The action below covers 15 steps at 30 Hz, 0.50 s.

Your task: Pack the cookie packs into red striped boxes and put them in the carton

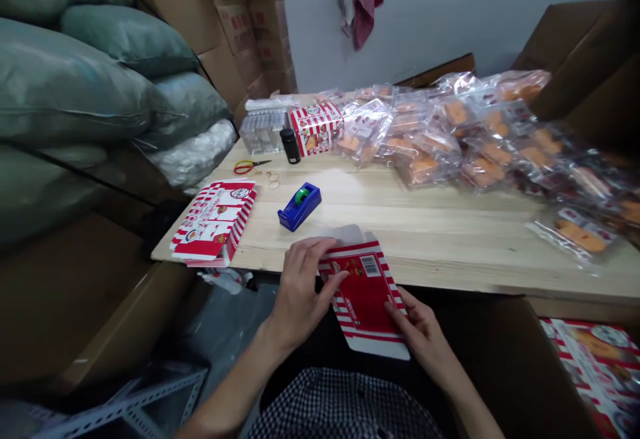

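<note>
A flat red-and-white striped carton (pixel 363 295) with a barcode sits between my hands at the near edge of the wooden table (pixel 450 239). My left hand (pixel 301 289) grips its left side, thumb on the printed face and fingers curled over the top edge. My right hand (pixel 420 332) pinches its lower right corner. A stack of the same flat cartons (pixel 215 220) lies at the table's left end. A blue tape dispenser (pixel 299 205) stands just beyond my left hand.
Several clear bags of orange snacks (pixel 450 139) cover the far and right table. An assembled striped box (pixel 316 128), a black cap-like cylinder (pixel 290 145), clear plastic trays (pixel 263 129), scissors (pixel 250 166) and rubber bands (pixel 273 179) sit at the back left. Grey sacks (pixel 75 85) are piled left. A cardboard box with striped cartons (pixel 595 365) stands lower right.
</note>
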{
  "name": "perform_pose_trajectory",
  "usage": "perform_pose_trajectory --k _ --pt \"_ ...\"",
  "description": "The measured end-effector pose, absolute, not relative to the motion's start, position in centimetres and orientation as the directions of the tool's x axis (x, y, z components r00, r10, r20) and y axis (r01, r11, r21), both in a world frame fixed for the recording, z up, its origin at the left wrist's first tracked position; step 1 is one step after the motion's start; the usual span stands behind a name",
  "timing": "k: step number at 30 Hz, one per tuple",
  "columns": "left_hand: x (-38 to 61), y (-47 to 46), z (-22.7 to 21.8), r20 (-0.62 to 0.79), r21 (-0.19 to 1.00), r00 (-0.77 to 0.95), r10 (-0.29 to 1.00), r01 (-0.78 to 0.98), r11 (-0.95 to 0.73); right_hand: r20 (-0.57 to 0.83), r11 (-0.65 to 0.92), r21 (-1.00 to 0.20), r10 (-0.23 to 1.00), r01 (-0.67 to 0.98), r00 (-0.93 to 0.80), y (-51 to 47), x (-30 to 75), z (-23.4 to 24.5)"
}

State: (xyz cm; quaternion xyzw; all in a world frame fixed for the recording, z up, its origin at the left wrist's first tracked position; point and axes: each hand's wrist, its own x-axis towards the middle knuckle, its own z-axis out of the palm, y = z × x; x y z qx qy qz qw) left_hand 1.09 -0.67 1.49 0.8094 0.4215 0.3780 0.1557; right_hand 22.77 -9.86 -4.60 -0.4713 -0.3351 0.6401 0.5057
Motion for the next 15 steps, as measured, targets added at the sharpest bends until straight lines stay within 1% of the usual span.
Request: perform_pose_trajectory --k 2,4,6,7,9,11,13,15 --pt "0.9 0.4 1.9 0.377 0.538 0.477 0.794 0.585 -0.607 -0.257 -0.27 -0.916 0.963 -0.295 -0.083 -9.8 22.5 -4.6" --pt "0.8 1.2 1.9 0.268 0.545 0.526 0.807 0.608 -0.577 -0.244 -0.266 -0.929 0.963 -0.258 -0.118 -9.8 22.3 -4.4" --pt "0.6 1.6 2.0 0.125 0.608 0.575 0.809 0.6 -0.52 -0.226 -0.248 -0.944 0.967 -0.219 -0.12 -9.7 22.3 -4.1" --pt "0.5 1.9 2.1 0.038 0.666 0.616 0.787 0.571 -0.479 -0.225 -0.247 -0.947 0.966 -0.204 -0.124 -9.6 22.3 -4.0" --pt "0.2 2.5 2.5 -0.116 0.809 0.725 0.679 0.465 -0.358 -0.239 -0.266 -0.946 0.958 -0.185 -0.158 -9.5 22.5 -3.9" --pt "-0.1 3.3 2.9 -0.209 0.911 0.828 0.519 0.358 -0.204 -0.26 -0.303 -0.938 0.936 -0.168 -0.236 -9.4 22.8 -3.9" --pt "-0.3 4.3 3.0 -0.27 0.944 0.869 0.414 0.323 -0.063 -0.263 -0.32 -0.937 0.911 -0.141 -0.319 -9.3 23.0 -4.0" --pt "-0.4 5.0 2.7 -0.341 0.934 0.846 0.41 0.353 0.048 -0.249 -0.3 -0.949 0.902 -0.097 -0.352 -9.2 23.1 -4.1"
